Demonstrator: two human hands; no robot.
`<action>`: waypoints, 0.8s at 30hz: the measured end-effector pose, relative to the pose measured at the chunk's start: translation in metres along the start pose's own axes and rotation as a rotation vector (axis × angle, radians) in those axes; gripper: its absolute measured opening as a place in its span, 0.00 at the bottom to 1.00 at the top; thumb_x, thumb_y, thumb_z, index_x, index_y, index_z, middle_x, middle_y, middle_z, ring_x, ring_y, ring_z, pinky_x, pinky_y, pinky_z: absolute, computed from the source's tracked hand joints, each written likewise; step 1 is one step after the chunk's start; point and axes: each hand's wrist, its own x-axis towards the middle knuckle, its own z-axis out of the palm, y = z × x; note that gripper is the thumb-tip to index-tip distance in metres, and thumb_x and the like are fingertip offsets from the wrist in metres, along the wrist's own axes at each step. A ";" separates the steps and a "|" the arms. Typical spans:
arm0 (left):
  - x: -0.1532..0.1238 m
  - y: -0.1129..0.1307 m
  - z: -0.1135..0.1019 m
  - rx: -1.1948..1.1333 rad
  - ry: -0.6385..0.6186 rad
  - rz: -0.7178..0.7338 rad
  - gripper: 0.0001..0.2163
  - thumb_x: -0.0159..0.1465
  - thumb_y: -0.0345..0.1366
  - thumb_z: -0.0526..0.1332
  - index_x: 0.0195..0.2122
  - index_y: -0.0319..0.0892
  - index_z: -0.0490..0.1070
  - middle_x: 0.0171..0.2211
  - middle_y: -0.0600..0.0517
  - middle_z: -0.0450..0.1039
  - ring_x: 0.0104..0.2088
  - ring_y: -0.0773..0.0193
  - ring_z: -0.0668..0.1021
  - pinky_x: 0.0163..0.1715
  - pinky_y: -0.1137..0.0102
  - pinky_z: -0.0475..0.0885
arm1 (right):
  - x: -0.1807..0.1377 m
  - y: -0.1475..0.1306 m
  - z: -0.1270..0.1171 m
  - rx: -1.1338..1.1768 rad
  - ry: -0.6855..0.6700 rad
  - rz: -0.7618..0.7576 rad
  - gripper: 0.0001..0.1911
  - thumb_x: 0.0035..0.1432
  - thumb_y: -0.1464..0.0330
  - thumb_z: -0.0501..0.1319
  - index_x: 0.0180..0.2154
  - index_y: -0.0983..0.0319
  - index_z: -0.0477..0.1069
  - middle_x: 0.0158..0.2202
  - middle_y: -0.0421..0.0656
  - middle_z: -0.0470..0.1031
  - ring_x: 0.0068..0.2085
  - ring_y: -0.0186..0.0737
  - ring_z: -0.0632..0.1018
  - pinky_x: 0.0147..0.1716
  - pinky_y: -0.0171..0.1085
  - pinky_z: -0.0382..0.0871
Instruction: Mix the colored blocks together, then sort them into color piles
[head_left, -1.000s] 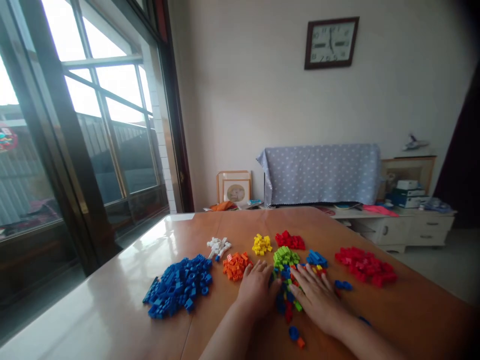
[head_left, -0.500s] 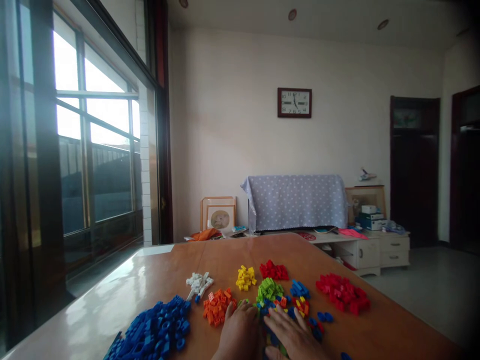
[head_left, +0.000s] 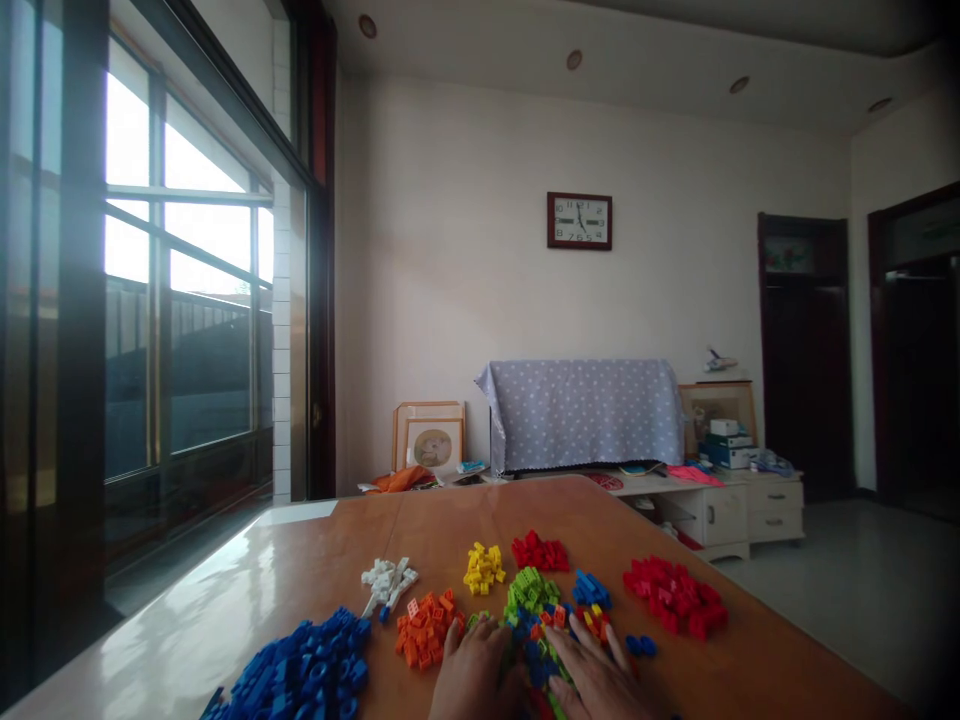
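My right hand (head_left: pixel 596 672) rests palm down with its fingers spread over a pile of mixed-colour toy bricks (head_left: pixel 543 655). Beside it on the left, my left hand (head_left: pixel 474 668) reaches to the same pile, its fingers slightly bent and parted; some fingertips are hidden. Close to its outer finger lies a heap of orange bricks (head_left: pixel 424 630). Just beyond both hands are lime-green bricks (head_left: pixel 531 592). I cannot make out any brick held in either hand.
On the brown table (head_left: pixel 300 570) lie more sorted heaps: blue bricks (head_left: pixel 300 665), white bricks (head_left: pixel 388 580), yellow bricks (head_left: pixel 484 568), red bricks (head_left: pixel 540 551), small blue bricks (head_left: pixel 592 589) and a larger red heap (head_left: pixel 675 597). Two blue round pieces (head_left: pixel 641 645) lie right of my right hand.
The camera view has tilted up and shifted slightly right. Both hands stay at the mixed pile, with the right hand's fingers slightly shifted over the bricks.
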 end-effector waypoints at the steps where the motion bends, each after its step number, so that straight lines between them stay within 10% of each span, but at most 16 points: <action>1: 0.001 -0.001 0.001 0.007 -0.011 -0.004 0.22 0.62 0.44 0.56 0.57 0.53 0.72 0.62 0.50 0.70 0.67 0.48 0.64 0.69 0.47 0.47 | 0.001 -0.002 0.000 -0.001 -0.006 0.009 0.30 0.67 0.55 0.50 0.68 0.46 0.56 0.69 0.39 0.58 0.72 0.59 0.52 0.68 0.69 0.37; 19: 0.001 -0.001 -0.012 0.074 0.019 -0.012 0.14 0.68 0.35 0.52 0.49 0.51 0.75 0.50 0.51 0.76 0.52 0.56 0.74 0.51 0.66 0.63 | 0.019 0.027 0.004 -0.032 0.315 0.156 0.17 0.64 0.62 0.54 0.48 0.54 0.77 0.60 0.44 0.74 0.66 0.53 0.65 0.66 0.58 0.48; 24: -0.003 0.001 -0.011 0.056 0.069 0.024 0.14 0.70 0.39 0.52 0.50 0.52 0.75 0.48 0.51 0.76 0.52 0.56 0.74 0.51 0.66 0.64 | 0.022 0.025 0.009 -0.012 0.272 0.132 0.23 0.65 0.59 0.53 0.56 0.57 0.74 0.64 0.48 0.69 0.68 0.55 0.62 0.67 0.58 0.47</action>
